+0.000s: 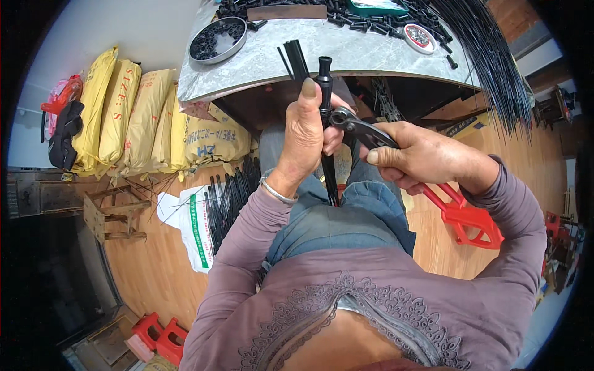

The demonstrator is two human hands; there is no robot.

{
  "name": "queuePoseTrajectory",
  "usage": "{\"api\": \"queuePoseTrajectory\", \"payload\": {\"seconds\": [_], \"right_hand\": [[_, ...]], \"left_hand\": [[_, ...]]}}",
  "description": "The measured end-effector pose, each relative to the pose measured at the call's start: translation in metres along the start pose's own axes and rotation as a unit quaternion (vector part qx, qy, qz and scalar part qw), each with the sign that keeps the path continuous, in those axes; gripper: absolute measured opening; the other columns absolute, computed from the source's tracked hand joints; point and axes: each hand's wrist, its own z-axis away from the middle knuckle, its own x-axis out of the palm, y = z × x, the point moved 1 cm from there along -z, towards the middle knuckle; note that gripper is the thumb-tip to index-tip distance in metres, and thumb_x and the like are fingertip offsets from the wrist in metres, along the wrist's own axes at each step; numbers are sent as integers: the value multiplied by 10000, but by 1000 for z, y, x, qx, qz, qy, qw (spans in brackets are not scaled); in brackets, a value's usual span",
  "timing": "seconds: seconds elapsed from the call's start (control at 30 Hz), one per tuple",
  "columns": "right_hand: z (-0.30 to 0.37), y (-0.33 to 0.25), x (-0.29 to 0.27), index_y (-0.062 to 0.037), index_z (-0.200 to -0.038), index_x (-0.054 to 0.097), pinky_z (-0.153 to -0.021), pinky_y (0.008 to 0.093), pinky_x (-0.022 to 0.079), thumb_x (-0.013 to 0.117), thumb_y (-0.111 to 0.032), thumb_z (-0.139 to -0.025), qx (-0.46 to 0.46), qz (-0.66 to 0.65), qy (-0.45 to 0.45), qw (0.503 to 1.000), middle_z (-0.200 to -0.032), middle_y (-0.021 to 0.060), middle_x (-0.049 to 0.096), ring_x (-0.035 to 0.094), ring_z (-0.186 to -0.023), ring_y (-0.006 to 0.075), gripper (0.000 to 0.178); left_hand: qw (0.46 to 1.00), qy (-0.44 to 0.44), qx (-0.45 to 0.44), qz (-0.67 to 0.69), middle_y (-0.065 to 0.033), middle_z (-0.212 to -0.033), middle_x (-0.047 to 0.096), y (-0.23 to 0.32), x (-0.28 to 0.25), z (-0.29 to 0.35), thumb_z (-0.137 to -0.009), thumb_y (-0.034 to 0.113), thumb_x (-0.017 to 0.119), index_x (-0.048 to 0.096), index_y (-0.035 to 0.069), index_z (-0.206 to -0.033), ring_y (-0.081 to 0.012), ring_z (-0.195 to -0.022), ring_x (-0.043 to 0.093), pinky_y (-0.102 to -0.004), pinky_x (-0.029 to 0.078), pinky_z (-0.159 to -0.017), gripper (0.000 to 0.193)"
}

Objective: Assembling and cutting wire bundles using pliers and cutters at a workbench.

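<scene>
My left hand [304, 133] grips a black rod [326, 80] upright in front of me, its flared tip just above my thumb and its lower end running down to my lap. My right hand [421, 157] holds pliers [354, 125] with red handles; their metal jaws close on the rod just right of my left fingers. A silver bracelet sits on my left wrist.
A grey tabletop [346, 52] ahead carries a round metal tin [218, 39] of black parts, loose black pieces, a short bundle of black rods and a long sheaf of thin black wires [495, 68]. Yellow sacks [133, 117] line the left wall. Black rods lie on a white bag [195, 226].
</scene>
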Motion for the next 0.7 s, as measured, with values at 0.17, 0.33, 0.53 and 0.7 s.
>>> {"api": "queuePoseTrajectory", "payload": {"seconds": [0.17,0.33,0.53,0.7], "right_hand": [[-14,5,-11,-38,-992,491,-472,269,411,544,-272,-960,-136,158,73,975,-642,15,462,467,-538,108,242],[-91,14,-84,20,-905,498,-650,495,449,602,-348,-875,-238,452,357,782,-754,250,603,592,-780,450,383],[-160,17,-133,-9,-886,529,-594,454,508,633,-516,-804,-221,476,493,694,-748,198,637,648,-716,349,524],[-171,22,-132,-26,-937,560,-622,452,503,648,-497,-789,-255,444,546,663,-799,163,615,630,-732,365,501]], "left_hand": [[999,36,12,5,32,-496,377,2,-1,-7,-917,665,350,587,4,-865,-66,-389,353,-226,285,-366,704],[976,188,86,-66,28,-571,416,-29,-12,-48,-931,510,518,536,7,-911,-64,-435,398,-216,304,-373,504],[960,259,95,-52,34,-574,388,-19,-30,-60,-921,388,602,455,80,-812,-62,-406,374,-218,311,-353,358],[920,252,264,-145,27,-579,411,42,-28,-70,-927,389,592,458,86,-791,-72,-419,408,-217,323,-372,358]]}}
